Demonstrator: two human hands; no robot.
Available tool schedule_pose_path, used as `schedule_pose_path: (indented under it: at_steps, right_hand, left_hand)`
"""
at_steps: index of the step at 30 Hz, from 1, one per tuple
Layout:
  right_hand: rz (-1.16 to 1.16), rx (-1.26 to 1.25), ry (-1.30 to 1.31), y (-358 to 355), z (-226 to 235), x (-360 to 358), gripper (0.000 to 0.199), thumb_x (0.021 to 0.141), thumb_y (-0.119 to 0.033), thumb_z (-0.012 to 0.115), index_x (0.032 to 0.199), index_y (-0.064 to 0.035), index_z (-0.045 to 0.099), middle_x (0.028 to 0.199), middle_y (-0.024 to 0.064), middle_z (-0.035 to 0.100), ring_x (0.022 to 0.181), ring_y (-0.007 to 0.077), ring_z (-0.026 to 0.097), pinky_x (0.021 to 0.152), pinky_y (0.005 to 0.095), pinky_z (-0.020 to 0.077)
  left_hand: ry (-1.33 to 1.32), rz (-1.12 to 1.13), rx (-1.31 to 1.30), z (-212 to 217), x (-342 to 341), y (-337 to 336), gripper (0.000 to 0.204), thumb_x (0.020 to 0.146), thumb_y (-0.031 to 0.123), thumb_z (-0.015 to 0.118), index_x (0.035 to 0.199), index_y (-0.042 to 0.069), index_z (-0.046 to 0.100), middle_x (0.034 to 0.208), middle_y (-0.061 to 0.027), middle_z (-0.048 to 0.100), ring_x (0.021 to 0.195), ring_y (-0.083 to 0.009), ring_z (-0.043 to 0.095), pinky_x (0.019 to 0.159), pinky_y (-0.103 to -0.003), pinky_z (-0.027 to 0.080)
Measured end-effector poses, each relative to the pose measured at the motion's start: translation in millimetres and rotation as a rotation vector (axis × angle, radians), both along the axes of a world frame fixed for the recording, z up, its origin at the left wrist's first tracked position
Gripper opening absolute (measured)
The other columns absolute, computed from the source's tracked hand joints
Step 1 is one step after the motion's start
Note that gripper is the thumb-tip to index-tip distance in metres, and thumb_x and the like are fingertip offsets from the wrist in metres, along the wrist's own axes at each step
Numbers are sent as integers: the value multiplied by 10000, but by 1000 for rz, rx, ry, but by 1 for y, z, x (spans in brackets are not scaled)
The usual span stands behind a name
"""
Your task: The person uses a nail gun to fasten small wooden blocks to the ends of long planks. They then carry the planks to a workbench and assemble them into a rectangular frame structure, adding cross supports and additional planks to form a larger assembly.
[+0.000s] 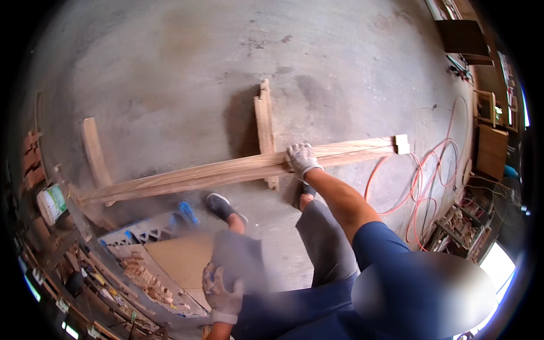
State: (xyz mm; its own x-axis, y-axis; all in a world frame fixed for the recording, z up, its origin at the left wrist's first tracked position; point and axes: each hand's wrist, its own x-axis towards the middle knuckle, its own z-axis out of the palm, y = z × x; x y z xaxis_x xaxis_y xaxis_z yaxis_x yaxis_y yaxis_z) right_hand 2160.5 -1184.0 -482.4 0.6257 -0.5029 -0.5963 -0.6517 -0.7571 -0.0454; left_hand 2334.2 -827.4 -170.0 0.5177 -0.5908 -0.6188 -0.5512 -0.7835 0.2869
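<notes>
A long wooden beam [215,170] runs across in front of me, tilted slightly up to the right, with a pale end [402,144]. Fingers of my right hand [301,159], in a whitish work glove, wrap over the beam right of its middle. Beneath the beam a wooden support [264,122] crosses it; a second support [95,150] crosses near the left end. My left hand [224,293], gloved too, hangs low by my left leg, away from the beam. Its thumb and fingers are apart, loosely bent, and nothing shows in them.
Red hoses [418,184] lie coiled on the concrete floor [170,73] to the right. At lower left are wood offcuts [148,279], a tan board [180,263] and a blue object [187,212]. Wood scraps [462,229] and brown cabinets [492,150] line the right side.
</notes>
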Motion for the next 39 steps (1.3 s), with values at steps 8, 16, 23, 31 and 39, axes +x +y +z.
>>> schedule_pose_path:
  at_steps: [8,16,23,31,39]
  right_hand:
    - [57,-53,59,1,-43,2,315,888,-162,602,1197,-95,597,1180,103,630,1132,275,598,985,402,430]
    - [38,-166,38,13,-57,-5,403,958,-177,527,1346,-73,548,1205,118,623,1161,278,576,988,417,437]
    - [-58,-4,-46,56,41,7,513,891,-204,617,1368,-45,515,1202,179,641,1123,337,620,963,465,473]
    - [-184,605,88,99,242,-15,420,855,-345,718,1128,-35,643,1172,190,665,1122,376,642,914,448,528]
    - [-514,527,36,37,329,-97,684,731,-419,854,1244,2,690,1174,198,729,1075,296,714,943,361,554]
  left_hand:
    - [13,18,12,-4,15,-6,570,753,128,792,1267,2,580,1457,-266,453,1382,-453,405,1144,-537,350]
    - [11,24,-5,-5,23,-1,589,749,144,801,1279,12,580,1437,-256,467,1365,-442,427,1136,-527,361]
    - [78,10,-104,-8,21,7,587,761,239,820,1270,47,601,1410,-235,493,1316,-421,467,1109,-503,390]
    - [40,-4,217,-8,-17,31,635,851,461,686,1351,83,584,1444,-196,506,1360,-361,453,1132,-473,371]
    - [99,252,140,69,-50,23,577,894,459,652,1328,78,631,1393,-194,600,1312,-330,554,1100,-427,433]
